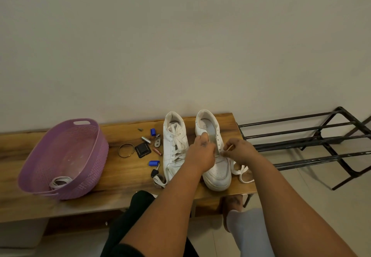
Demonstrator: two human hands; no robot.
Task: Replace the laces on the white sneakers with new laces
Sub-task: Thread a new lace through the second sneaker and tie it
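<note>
Two white sneakers standing side by side on a wooden bench, toes toward the wearer of the camera, heels toward the wall. Left sneaker fully laced, bow lying loose over the tongue. Right sneaker with upper eyelets bare, tongue exposed. Left hand over the middle of the right sneaker, fingers curled down onto the tongue and eyelet row; exact grasp hidden beneath the hand. Right hand just beside that shoe's outer eyelets, thumb and forefinger pinched on a white lace, slack of it trailing onto the bench beside the shoe. Purple basket at the left end of the bench, a coiled white lace inside near its front wall. Between basket and left sneaker: bangle, black square piece, batteries, two blue caps, a key. Black metal rack to the right of the bench.
</note>
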